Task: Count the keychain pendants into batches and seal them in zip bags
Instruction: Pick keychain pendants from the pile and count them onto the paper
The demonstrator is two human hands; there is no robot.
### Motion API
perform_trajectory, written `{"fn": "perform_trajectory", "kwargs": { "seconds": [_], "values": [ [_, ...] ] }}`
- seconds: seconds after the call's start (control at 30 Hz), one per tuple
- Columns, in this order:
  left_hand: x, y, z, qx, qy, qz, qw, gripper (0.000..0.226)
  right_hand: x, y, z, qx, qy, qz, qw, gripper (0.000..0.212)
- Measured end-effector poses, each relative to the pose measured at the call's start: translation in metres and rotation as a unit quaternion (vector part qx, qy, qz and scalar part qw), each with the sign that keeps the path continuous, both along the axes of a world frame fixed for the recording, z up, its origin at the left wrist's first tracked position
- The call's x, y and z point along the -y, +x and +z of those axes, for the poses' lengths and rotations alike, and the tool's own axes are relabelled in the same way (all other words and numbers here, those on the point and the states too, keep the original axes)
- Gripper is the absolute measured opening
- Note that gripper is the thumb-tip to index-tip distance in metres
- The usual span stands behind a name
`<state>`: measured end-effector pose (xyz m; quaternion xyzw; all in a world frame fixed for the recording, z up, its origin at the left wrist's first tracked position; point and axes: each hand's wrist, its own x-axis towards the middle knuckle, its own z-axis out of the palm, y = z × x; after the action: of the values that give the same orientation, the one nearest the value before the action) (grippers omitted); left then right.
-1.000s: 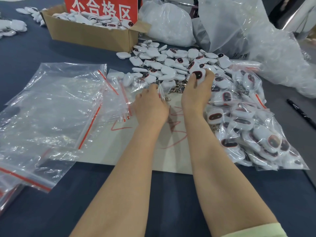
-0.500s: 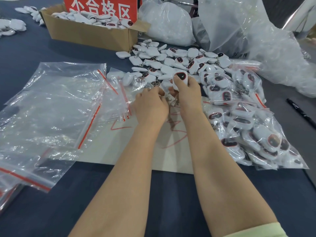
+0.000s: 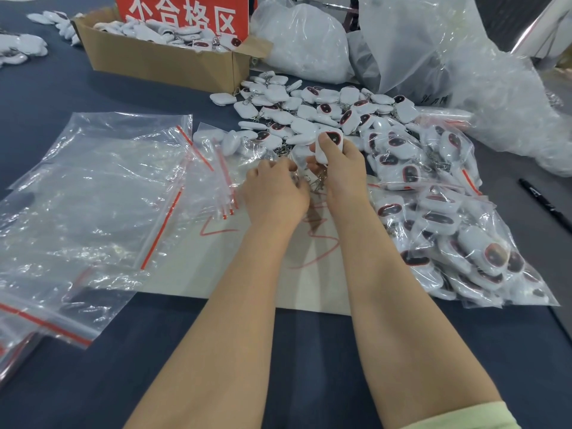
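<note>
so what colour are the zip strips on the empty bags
Red, clearest in the head view on the empty zip bags at left.

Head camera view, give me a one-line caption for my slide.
Right hand grips a white keychain pendant beside the left hand, between empty zip bags and filled bags.

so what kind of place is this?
Likely a factory packing or QC bench. A cardboard box under a red sign holds pendants, loose white pendants are heaped on the table, with empty zip bags and filled zip bags either side.
</note>
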<state>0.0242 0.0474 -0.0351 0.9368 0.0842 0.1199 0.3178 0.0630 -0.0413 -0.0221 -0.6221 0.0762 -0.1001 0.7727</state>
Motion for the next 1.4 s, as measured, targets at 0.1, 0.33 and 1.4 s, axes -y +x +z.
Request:
{"fn": "perform_trajectory", "kwargs": {
  "seconds": [0.1,0.33,1.4],
  "values": [
    [0.0012,-0.001,0.0001,-0.002,0.009,-0.001,1.0,0.036,-0.0002,0.0004,-0.0002,-0.002,-0.001,-0.001,1.0,0.007],
    [0.0015,-0.001,0.0001,-0.011,0.017,-0.008,1.0,0.038,-0.0001,0.0005,-0.0009,-0.004,-0.013,-0.001,1.0,0.008],
    [0.0025,-0.0025,-0.0001,-0.003,0.012,-0.004,1.0,0.036,0.0018,0.0015,-0.0009,-0.001,0.028,0.033,0.999,0.02]
  ]
}}
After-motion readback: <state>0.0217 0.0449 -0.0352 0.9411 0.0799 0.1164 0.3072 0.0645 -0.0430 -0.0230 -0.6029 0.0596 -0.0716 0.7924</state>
